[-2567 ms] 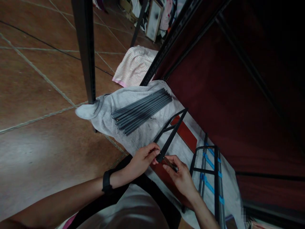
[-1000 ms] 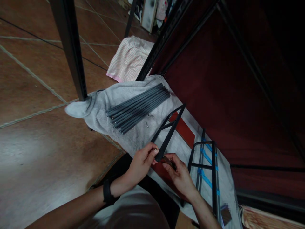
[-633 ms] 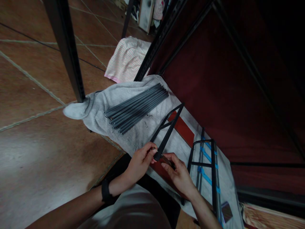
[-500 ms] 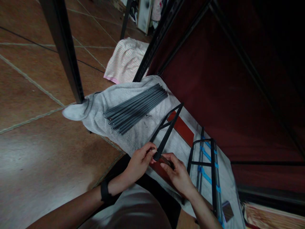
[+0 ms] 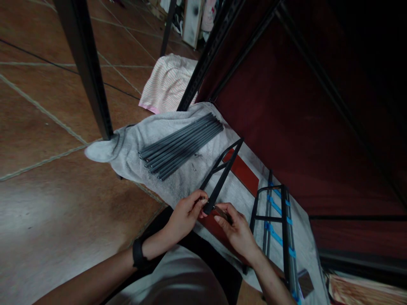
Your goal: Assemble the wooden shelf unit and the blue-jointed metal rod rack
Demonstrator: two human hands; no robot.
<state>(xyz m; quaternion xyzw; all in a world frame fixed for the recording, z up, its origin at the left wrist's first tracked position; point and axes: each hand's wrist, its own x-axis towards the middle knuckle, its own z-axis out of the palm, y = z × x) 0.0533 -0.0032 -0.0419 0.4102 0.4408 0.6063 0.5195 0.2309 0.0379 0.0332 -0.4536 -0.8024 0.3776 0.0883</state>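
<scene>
Your left hand (image 5: 186, 216) pinches the black frame (image 5: 222, 180) at its end, right hand (image 5: 239, 232) clamps a brown handle (image 5: 221, 212) there; rods (image 5: 181, 145), screws (image 5: 194, 167) lie loose, unfitted.

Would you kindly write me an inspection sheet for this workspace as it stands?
Surface: wrinkled grey cloth bearing dark rods laid side by side, a red board and a second frame with blue strips.
Job's things: black frame, near end between the hands; brown-handled tool, type unclear.
Clutter: small metal pieces beside the rods; dark flat item, lower right.
Hands: left hand at the black frame's end; right hand gripping the tool.
Cables: thin dark line, probably a cable, crossing the floor.
Surroundings: brown floor, striped cloth, dark red panel.
</scene>
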